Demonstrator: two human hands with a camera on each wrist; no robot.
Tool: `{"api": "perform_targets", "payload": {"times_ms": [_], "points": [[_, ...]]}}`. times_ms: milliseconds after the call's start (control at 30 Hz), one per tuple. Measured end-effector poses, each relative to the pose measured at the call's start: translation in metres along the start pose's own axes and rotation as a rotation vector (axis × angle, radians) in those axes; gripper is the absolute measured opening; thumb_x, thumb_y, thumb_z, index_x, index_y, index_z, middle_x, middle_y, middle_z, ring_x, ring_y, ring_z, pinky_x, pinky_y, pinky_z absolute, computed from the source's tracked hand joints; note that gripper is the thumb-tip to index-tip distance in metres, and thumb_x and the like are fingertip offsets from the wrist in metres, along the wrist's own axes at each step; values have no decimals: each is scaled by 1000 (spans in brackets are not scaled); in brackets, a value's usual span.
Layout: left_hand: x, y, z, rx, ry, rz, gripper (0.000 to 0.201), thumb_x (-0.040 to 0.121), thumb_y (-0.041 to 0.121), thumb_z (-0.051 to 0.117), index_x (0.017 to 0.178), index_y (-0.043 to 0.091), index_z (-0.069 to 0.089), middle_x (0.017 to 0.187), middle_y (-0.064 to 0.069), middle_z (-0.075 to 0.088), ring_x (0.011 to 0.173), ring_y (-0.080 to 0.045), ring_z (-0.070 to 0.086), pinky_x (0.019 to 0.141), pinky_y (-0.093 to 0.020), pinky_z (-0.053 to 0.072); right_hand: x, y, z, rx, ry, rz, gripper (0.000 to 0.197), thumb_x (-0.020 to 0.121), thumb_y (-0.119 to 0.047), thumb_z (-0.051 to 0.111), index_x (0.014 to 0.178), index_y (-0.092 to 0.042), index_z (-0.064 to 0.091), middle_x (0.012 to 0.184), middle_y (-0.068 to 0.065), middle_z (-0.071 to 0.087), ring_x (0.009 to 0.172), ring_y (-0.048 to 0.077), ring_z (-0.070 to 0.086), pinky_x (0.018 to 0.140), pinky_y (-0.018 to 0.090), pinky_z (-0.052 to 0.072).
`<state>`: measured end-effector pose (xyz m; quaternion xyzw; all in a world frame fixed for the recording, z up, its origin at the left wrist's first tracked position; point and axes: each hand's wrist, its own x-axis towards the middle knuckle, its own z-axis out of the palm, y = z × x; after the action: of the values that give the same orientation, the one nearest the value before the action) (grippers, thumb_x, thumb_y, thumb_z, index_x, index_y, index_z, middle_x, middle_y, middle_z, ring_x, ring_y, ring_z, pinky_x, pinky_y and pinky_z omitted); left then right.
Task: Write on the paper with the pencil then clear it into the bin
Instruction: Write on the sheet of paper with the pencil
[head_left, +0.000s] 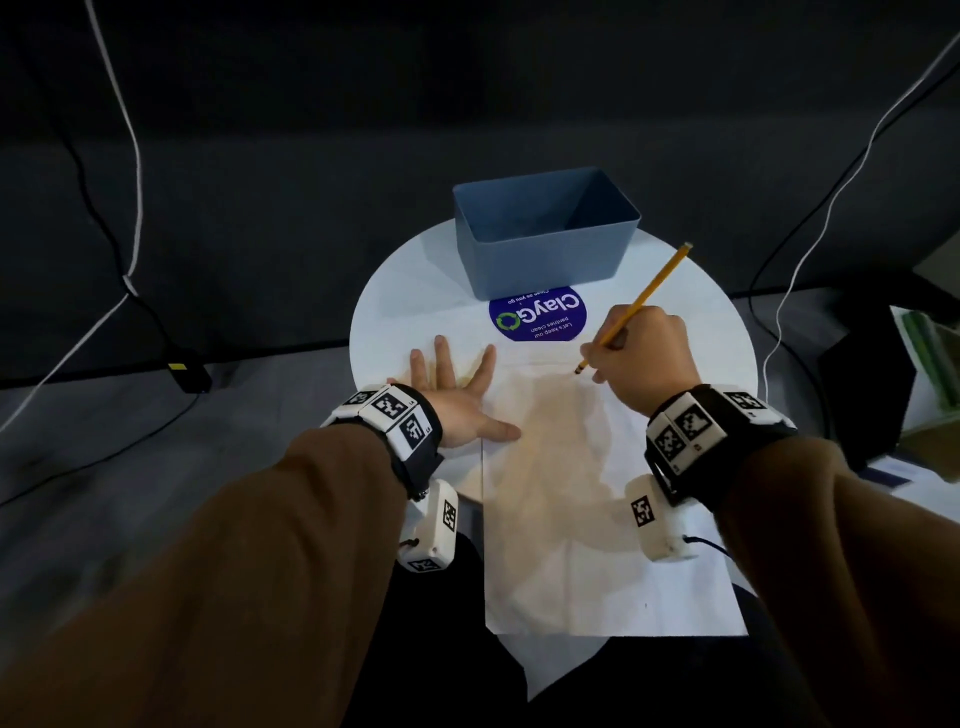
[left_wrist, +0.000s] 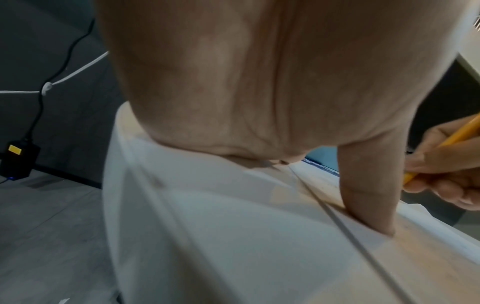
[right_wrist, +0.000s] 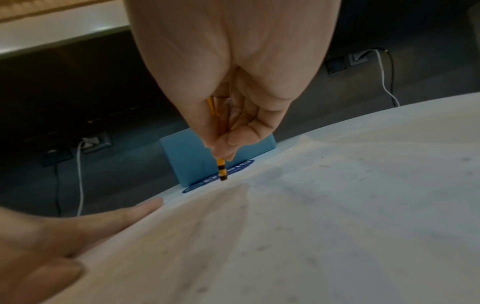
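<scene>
A white sheet of paper (head_left: 613, 545) lies on the round white table (head_left: 395, 291) and overhangs its near edge. My left hand (head_left: 457, 384) lies flat with fingers spread, pressing the paper's left edge; its thumb (left_wrist: 371, 197) rests on the sheet. My right hand (head_left: 644, 353) grips a yellow pencil (head_left: 649, 291) in a writing hold, the dark tip (right_wrist: 223, 177) down at the paper's far edge. The blue bin (head_left: 545, 234) stands open and empty at the table's far side, beyond both hands.
A round purple sticker (head_left: 537, 317) lies on the table in front of the bin. Black and white cables (head_left: 130, 218) and a black power adapter (head_left: 189, 371) lie on the grey floor to the left. More cables hang at the right (head_left: 810, 249).
</scene>
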<state>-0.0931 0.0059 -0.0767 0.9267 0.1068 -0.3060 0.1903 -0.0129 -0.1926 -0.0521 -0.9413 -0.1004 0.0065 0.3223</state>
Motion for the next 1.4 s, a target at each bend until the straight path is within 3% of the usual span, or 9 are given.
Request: {"api": "perform_targets", "payload": {"times_ms": [167,300,467,567,700,833,967,1267,1400], "points": [[1,0,2,13,21,-6,109,81,75,58,150,49,-23,153,-10,-44,144,-40,-33,114,-67,-9,3,-9,16,-22,-18,-49,17,90,-21,74,78,-16,62,81,9,70,78,22,70,77,38,61],[3,-2,3,-15,31,9,107,80,75,60,147,56,-21,153,-9,-43,143,-38,-34,114,-67,-10,2,-6,21,-7,-36,-35,21,90,-21,74,75,-20,59,82,9,70,85,27,69,79,43,61],[4,-4,4,-68,45,24,95,80,82,49,144,63,-19,155,-7,-41,143,-36,-35,114,-66,-12,5,-7,20,-29,-61,-50,17,92,-18,71,79,-15,61,77,8,71,86,21,66,73,26,51],[5,-6,6,-74,62,33,92,79,85,45,141,66,-20,155,-5,-42,143,-35,-36,114,-65,-13,7,-10,23,-38,-63,-37,15,92,-19,71,81,-13,63,79,9,71,86,22,67,76,28,50],[5,-8,9,-66,81,37,94,77,86,46,139,67,-22,155,-4,-42,143,-34,-36,113,-63,-13,8,-12,24,-25,-79,-23,17,91,-20,73,81,-13,62,83,11,71,76,19,70,63,16,44],[5,-6,9,-10,76,22,102,76,85,50,142,62,-24,153,-6,-44,143,-36,-35,115,-64,-10,10,-15,28,-50,-92,-46,16,90,-24,75,88,-12,64,87,12,72,83,22,70,77,28,55],[4,-5,7,0,72,20,106,77,82,54,145,57,-23,152,-7,-46,143,-37,-36,115,-65,-10,14,-15,20,-45,-97,-57,16,89,-24,77,89,-13,65,88,8,71,80,22,72,78,34,61],[2,-2,4,-13,53,13,107,78,77,60,150,54,-16,153,-7,-45,143,-36,-36,115,-65,-11,12,-16,13,-18,-83,-77,17,91,-23,74,81,-14,65,73,2,72,73,9,70,62,15,43],[1,-3,6,-9,47,12,107,79,77,59,150,53,-18,153,-7,-45,143,-37,-36,115,-66,-10,12,-23,18,-30,-91,-107,19,91,-21,73,76,-17,62,71,2,71,64,8,69,61,15,43]]}}
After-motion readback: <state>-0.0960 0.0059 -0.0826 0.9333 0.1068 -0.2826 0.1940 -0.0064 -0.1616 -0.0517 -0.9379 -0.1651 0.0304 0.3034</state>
